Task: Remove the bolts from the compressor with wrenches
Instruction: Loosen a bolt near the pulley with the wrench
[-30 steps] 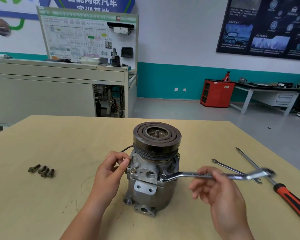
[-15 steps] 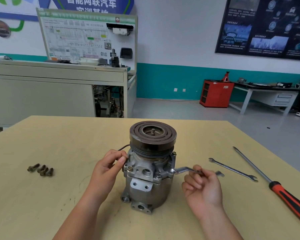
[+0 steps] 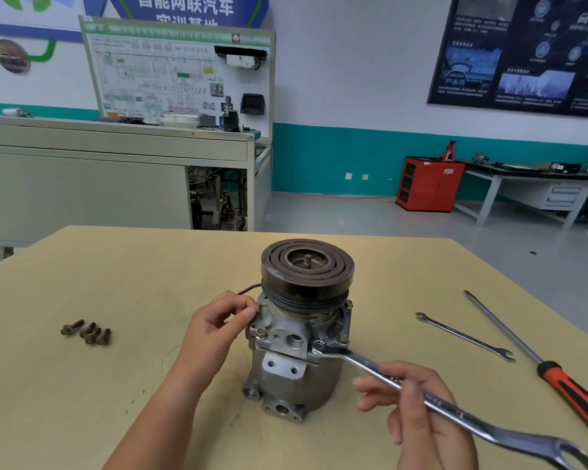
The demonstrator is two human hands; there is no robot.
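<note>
Compressor (image 3: 296,374) of grey cast metal, standing upright near the middle of the pale yellow wooden counter (image 3: 116,283), with its dark, round, grooved pulley (image 3: 308,266) uppermost. Left hand (image 3: 214,329): fingers curled, thumb and forefinger pinching the upper left edge of the compressor housing, just beside a thin black wire (image 3: 248,289) that leaves the body behind the hand. Right hand (image 3: 421,415): fingers wrapped round the shaft of a long, bright steel combination wrench (image 3: 455,409). The wrench's ring end sits over a bolt on the front right of the housing, and its open end points toward the near right corner of the view. Small brass-coloured bolt head (image 3: 261,332) seated in the front left of the housing; two more show on the right flange. Four dark loose bolts (image 3: 87,332) lie side by side on the counter, well to the left of the compressor. A thin steel open-ended spanner (image 3: 465,337) lies flat to the right. Beyond it lies a long screwdriver with a red and black handle (image 3: 571,391), its tip pointing away from the person.
</note>
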